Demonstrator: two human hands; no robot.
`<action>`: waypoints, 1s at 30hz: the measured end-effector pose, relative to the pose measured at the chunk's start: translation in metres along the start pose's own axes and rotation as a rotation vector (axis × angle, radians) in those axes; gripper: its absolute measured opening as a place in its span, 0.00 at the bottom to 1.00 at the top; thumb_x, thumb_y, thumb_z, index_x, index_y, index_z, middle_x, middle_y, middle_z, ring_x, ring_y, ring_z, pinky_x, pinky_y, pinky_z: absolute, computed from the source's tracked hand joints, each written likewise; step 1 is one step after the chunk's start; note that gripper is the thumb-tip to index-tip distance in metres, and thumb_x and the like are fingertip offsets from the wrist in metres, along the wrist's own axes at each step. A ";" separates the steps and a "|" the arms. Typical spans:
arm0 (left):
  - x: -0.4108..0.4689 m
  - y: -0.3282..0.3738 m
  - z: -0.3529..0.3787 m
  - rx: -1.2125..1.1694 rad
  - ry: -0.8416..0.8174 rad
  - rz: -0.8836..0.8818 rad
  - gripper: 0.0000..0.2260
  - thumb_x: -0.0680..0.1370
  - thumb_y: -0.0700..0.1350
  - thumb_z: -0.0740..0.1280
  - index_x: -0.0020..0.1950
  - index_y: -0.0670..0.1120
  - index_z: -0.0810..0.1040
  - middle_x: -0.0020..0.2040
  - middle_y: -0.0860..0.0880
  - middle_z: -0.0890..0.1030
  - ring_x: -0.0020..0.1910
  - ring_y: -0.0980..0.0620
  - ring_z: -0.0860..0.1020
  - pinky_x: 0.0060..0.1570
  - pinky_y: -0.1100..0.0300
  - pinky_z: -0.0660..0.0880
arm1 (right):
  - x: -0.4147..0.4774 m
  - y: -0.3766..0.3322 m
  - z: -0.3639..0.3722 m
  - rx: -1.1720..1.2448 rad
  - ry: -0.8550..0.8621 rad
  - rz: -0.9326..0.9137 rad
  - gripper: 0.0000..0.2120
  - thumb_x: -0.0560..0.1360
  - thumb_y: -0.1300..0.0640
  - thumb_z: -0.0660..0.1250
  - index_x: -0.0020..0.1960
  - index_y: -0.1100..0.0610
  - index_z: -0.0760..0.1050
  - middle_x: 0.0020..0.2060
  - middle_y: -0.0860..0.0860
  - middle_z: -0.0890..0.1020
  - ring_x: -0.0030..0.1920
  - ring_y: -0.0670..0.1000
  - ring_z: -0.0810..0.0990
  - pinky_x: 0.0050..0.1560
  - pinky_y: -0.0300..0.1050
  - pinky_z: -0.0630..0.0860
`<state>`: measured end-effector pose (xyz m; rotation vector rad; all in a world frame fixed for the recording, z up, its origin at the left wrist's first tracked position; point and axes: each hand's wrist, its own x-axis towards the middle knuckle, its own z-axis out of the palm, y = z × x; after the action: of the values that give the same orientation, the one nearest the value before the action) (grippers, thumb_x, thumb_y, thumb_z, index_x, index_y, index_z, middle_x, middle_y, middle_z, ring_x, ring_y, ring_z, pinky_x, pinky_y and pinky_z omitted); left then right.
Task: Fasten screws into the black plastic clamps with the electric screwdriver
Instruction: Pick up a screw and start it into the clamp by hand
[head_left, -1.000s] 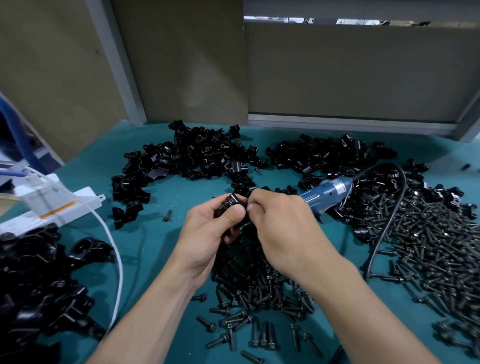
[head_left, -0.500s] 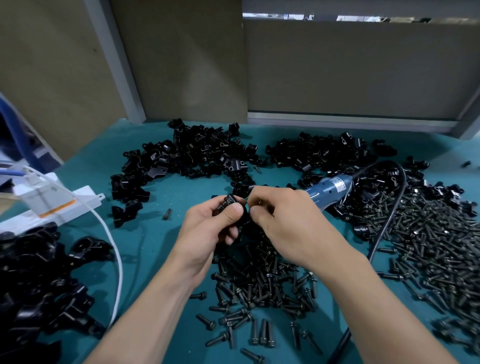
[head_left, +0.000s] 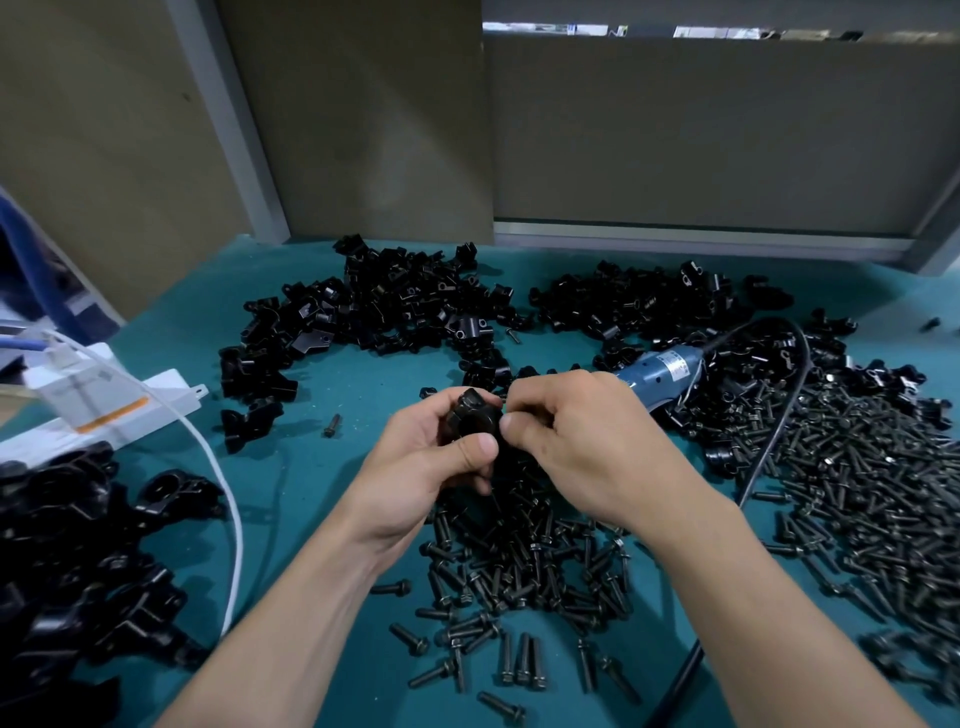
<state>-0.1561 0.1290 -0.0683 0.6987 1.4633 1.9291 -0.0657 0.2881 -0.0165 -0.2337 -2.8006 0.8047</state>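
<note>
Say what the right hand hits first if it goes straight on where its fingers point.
The black clamp that the left hand grips. The right hand has curled fingers pointing left at it, at or almost at its side; contact is unclear. What they hold, if anything, is hidden.

- left hand (head_left: 431, 467): bare, with a short, evenly trimmed thumbnail (head_left: 485, 444)
- right hand (head_left: 587, 447): bare, its back and knuckles in view
- left forearm (head_left: 291, 623): bare from the wrist to the near edge, slender
- right forearm (head_left: 769, 623): bare as well, running to the near right corner, with faint tendon lines at the wrist
</note>
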 end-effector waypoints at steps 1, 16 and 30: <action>0.000 0.000 0.000 0.005 0.010 0.004 0.15 0.72 0.38 0.73 0.58 0.41 0.81 0.41 0.48 0.80 0.36 0.53 0.78 0.36 0.61 0.78 | 0.000 0.000 0.001 -0.006 -0.009 0.004 0.12 0.81 0.49 0.67 0.40 0.51 0.77 0.30 0.49 0.78 0.34 0.49 0.75 0.35 0.47 0.70; 0.000 -0.002 0.004 0.075 -0.052 0.049 0.16 0.72 0.36 0.75 0.60 0.39 0.81 0.44 0.47 0.82 0.38 0.53 0.79 0.36 0.60 0.80 | -0.001 0.011 -0.017 0.033 -0.189 -0.027 0.14 0.81 0.50 0.67 0.37 0.51 0.77 0.28 0.49 0.76 0.29 0.47 0.71 0.31 0.45 0.67; -0.001 -0.006 0.006 0.278 0.064 0.158 0.14 0.75 0.36 0.77 0.56 0.52 0.85 0.48 0.49 0.85 0.41 0.51 0.82 0.41 0.55 0.82 | 0.001 0.011 -0.016 0.173 -0.169 0.097 0.15 0.82 0.52 0.68 0.37 0.54 0.78 0.27 0.48 0.75 0.26 0.44 0.68 0.32 0.42 0.67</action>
<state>-0.1503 0.1329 -0.0723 0.9077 1.7848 1.8968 -0.0619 0.3051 -0.0092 -0.2859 -2.8701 1.1322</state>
